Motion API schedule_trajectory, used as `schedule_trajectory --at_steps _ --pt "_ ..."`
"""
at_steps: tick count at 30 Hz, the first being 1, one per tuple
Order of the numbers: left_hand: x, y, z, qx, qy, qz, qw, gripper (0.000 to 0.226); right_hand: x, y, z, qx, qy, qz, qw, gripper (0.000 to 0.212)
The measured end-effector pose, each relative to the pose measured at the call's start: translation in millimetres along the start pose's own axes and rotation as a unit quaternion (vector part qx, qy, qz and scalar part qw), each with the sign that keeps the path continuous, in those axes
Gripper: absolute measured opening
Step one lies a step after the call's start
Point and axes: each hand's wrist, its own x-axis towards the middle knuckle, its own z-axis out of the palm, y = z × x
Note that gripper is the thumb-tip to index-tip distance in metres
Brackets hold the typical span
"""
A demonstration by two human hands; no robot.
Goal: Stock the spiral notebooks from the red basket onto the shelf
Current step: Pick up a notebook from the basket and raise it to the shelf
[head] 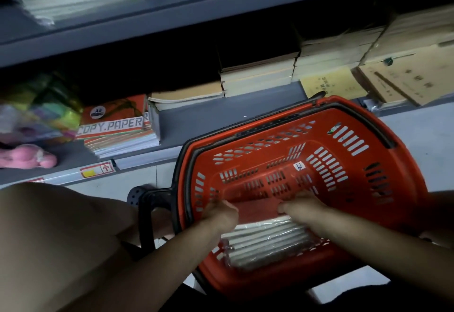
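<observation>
1. Both hands reach down into the red basket [344, 164]; the left hand [219, 213] has its fingers curled over the far edge of a red-covered notebook [258, 209], and the right hand [302, 206] clasps the same edge just to its right, so each grip is clamped on that cover.
2. Beneath the two grips, toward the person, lies a plastic-wrapped bundle of spiral notebooks [267, 243], its white page edges showing in stripes through the film; it sits at the near end of the basket's floor.
3. Beyond the grips the slotted basket floor is bare, with a small white label [299, 165] stuck to it.
4. Farther out and up from the grips runs the grey shelf [196, 117], the basket's far rim touching or just short of its front edge; I cannot tell which.
5. Up and left of the left grip, a stack of copy paper [115, 125] rests on that shelf, with a pink toy [27, 157] farther left.
6. Straight above the grips sit stacks of beige notebooks [258, 76], and brown envelopes [405, 78] lie up and right of the right grip.
</observation>
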Motion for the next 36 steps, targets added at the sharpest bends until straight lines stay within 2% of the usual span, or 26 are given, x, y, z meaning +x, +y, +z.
schedule_trajectory --at_steps 3,5,9,11,13,14,17,19,23,26,28,32,36 --pt "-26.7 2.8 -10.4 -0.106 0.023 0.011 0.994 0.025 -22.1 -5.1 -12.4 0.103 0.041 0.001 0.994 0.011" --pt "-46.6 4.0 -18.6 -0.214 0.029 0.034 0.976 0.021 -38.9 -13.8 -25.2 0.172 0.056 0.0 0.983 0.015" --pt "-81.6 7.3 -46.3 -0.404 -0.038 0.084 0.91 0.024 -81.5 -29.9 -54.0 0.368 0.044 -0.027 0.928 0.022" --pt "-100.4 9.1 -60.4 -0.447 -0.085 0.135 0.88 0.011 -106.8 -37.4 -65.4 0.442 0.04 -0.059 0.894 0.017" --pt "-116.0 8.6 -73.3 -0.477 -0.133 0.179 0.85 0.053 -133.0 -44.2 -74.2 0.49 0.026 -0.089 0.867 0.018" --pt "-125.9 8.7 -80.8 -0.485 -0.16 0.202 0.836 0.059 -147.5 -50.0 -78.8 0.504 0.012 -0.104 0.857 0.016" --pt "-151.4 9.0 -100.8 -0.484 -0.183 0.274 0.81 0.041 -182.9 -61.8 -93.9 0.495 -0.056 -0.155 0.853 0.026" --pt "-166.4 7.7 -113.3 -0.482 -0.178 0.327 0.793 0.042 -199.4 -68.6 -98.8 0.459 -0.111 -0.198 0.859 0.032" --pt "-183.6 -5.8 -139.6 -0.483 -0.155 0.394 0.766 0.043 -217.0 -88.7 -91.1 0.443 -0.119 -0.286 0.841 0.035" --pt "-185.4 -25.2 -157.2 -0.493 -0.155 0.424 0.744 0.044 -221.2 -105.6 -78.6 0.435 -0.131 -0.327 0.829 0.034" --pt "-182.2 -38.1 -164.0 -0.505 -0.125 0.44 0.732 0.048 -218.6 -113.9 -69.0 0.404 -0.129 -0.361 0.831 0.039" --pt "-174.4 -56.4 -173.2 -0.526 -0.051 0.439 0.726 0.051 -213.2 -130.8 -50.1 0.353 -0.14 -0.401 0.834 0.046" --pt "-165.2 -69.0 -183.2 -0.545 -0.013 0.43 0.72 0.051 -203.2 -147.0 -34.7 0.341 -0.158 -0.401 0.835 0.041"
